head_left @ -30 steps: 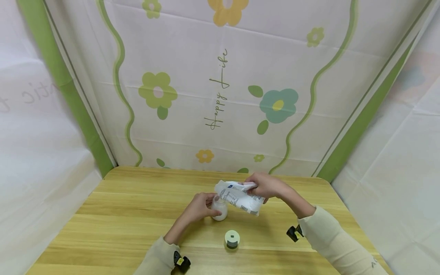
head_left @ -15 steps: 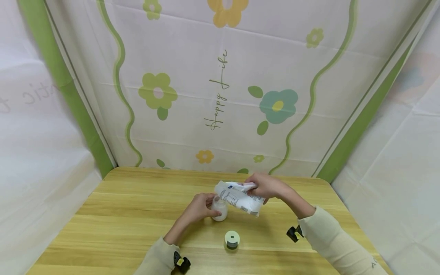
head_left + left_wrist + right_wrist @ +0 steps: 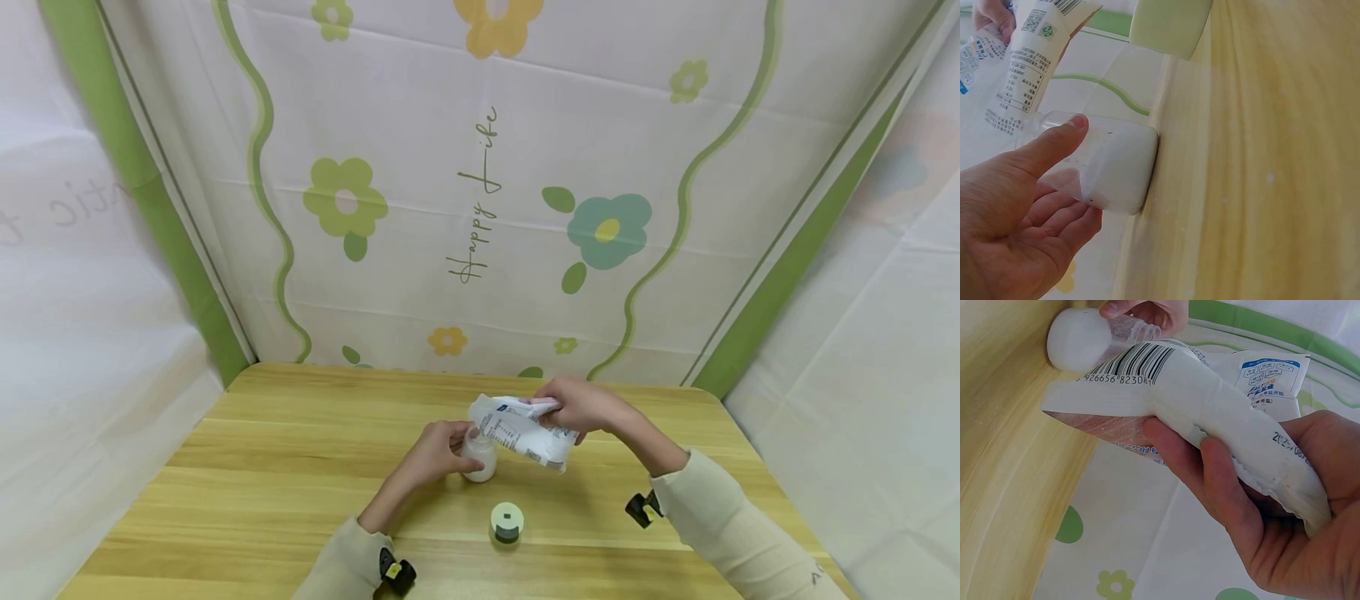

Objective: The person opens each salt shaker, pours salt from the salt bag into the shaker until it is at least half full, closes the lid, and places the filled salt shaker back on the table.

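My left hand (image 3: 438, 454): thumb and fingers clamped round the clear jar (image 3: 481, 463), which sits upright on the table (image 3: 300, 483), white stuff filling its lower part. My right hand (image 3: 581, 408): fingers curled tight on the printed white bag (image 3: 521, 435), its far end tilted over the jar's mouth, just beside my left fingertips. Cannot tell whether bag and rim touch. Pale green lid (image 3: 507, 523) on my side of the left fingers, apart from both hands.

Risks, as I judge them: a sudden squeeze or steeper tilt by my right fingers could send a rush past the rim. The bag partly hides the mouth, so overfilling is possible. Bag pressing the rim while my left fingers slacken could topple the jar.
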`<state>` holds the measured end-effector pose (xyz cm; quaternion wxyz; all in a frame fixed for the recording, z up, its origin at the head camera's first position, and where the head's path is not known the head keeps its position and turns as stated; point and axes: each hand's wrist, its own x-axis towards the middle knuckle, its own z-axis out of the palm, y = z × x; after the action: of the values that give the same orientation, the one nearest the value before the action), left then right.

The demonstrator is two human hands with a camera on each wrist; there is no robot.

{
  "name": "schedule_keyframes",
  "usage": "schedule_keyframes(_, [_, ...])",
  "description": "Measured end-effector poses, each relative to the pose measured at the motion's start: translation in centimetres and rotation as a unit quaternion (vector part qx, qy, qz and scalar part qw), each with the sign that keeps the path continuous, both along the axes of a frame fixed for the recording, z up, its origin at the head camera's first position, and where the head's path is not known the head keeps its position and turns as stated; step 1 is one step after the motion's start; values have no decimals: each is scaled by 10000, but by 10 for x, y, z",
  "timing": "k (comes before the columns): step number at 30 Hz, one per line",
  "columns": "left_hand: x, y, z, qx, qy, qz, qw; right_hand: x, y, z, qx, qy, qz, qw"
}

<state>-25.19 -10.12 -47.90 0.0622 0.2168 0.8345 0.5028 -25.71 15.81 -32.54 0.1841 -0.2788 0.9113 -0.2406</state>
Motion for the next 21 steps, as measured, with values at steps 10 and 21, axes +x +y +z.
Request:
schedule_keyframes(10, [-2,0,-2,-5,88,12,10000,0,0,-1,9,46,26,10000])
schedule_keyframes(21, [0,0,0,-16,11,-15,10000,1,-1,0,-3,52,83,10000])
